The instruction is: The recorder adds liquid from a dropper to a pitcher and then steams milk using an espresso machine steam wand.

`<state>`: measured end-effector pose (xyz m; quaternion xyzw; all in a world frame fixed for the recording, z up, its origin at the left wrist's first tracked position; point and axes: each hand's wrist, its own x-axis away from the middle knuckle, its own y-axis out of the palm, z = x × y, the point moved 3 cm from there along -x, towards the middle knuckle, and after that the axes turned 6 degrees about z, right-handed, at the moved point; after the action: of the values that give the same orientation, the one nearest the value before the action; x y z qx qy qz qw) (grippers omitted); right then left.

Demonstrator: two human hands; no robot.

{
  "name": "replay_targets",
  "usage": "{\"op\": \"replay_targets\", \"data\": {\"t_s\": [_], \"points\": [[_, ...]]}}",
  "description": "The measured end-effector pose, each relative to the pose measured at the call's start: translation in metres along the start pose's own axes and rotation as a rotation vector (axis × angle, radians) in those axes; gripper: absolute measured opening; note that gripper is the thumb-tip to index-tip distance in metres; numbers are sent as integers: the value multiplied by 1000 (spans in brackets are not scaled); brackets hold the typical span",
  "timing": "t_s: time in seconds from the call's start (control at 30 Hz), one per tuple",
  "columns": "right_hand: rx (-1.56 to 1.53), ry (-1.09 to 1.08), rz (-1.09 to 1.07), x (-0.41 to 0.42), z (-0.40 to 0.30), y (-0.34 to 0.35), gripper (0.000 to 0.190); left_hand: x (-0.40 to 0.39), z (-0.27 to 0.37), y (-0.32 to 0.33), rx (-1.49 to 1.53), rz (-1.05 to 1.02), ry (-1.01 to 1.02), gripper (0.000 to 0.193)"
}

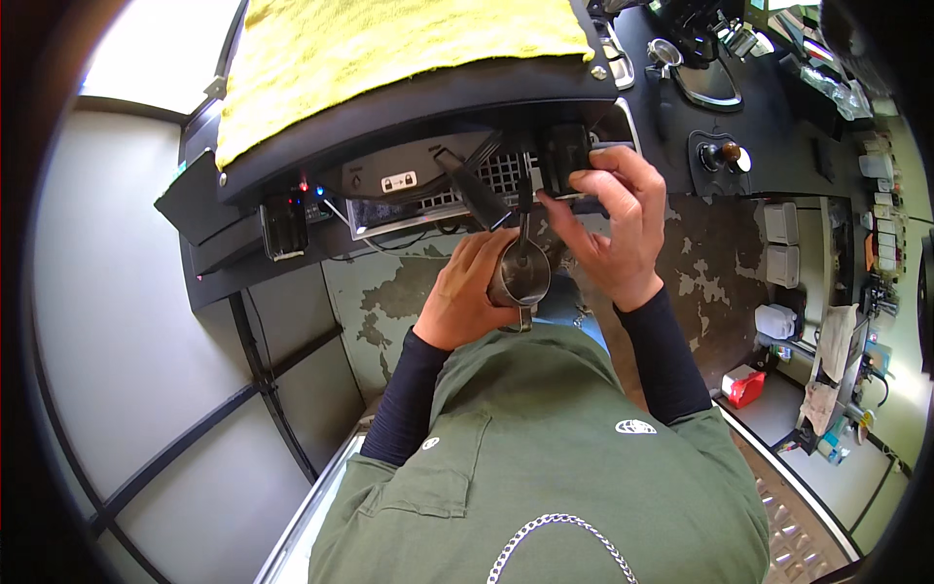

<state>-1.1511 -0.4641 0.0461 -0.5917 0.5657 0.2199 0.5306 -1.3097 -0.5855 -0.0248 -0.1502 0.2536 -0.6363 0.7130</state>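
My left hand (467, 292) is wrapped around a stainless steel milk pitcher (536, 277), held just in front of the espresso machine (408, 109). The steam wand (523, 230) dips into the pitcher's mouth; any milk inside is hard to make out. At the machine's right end, my right hand (620, 212) grips a large black knob (564, 157) between thumb and fingers. Left of the wand, a black portafilter handle (473, 190) sticks out over the drip tray grate (503, 171). Another black knob (284, 226) sits at the machine's left end, beside small red and blue lights.
A yellow towel (394, 58) covers the machine's top. On the dark counter to the right are a tamper (728, 153) on a black mat, a loose portafilter (665, 55) and a metal-rimmed tray (711, 87). Shelving with containers (781, 244) stands farther right, above worn flooring.
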Motion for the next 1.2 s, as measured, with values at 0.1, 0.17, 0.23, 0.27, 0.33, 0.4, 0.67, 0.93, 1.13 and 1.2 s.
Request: {"op": "replay_targets", "data": {"t_s": [0.1,0.17,0.23,0.27,0.33,0.4,0.67,0.93,1.13,1.2], "points": [[-8,8,13,-1,-1,1,55,1,-3,2,-12,-3,3,93],[-8,26,19,1,0,2,55,0,-5,3,-29,34,55,91],[-2,7,20,1,1,3,55,-1,-4,4,-27,33,50,91],[0,4,32,2,2,4,55,-1,-4,4,-24,38,47,90],[1,4,37,2,3,5,55,-2,-4,4,-32,41,53,90],[1,6,41,3,3,6,55,-3,-4,5,-37,42,61,90],[-20,15,51,4,3,6,55,-5,3,6,5,89,22,93],[-36,0,53,4,6,8,54,-6,5,7,19,95,6,95],[-47,22,18,7,6,8,59,-8,7,7,24,95,1,96],[-49,2,71,5,7,9,54,-8,6,6,14,95,5,96]]}}
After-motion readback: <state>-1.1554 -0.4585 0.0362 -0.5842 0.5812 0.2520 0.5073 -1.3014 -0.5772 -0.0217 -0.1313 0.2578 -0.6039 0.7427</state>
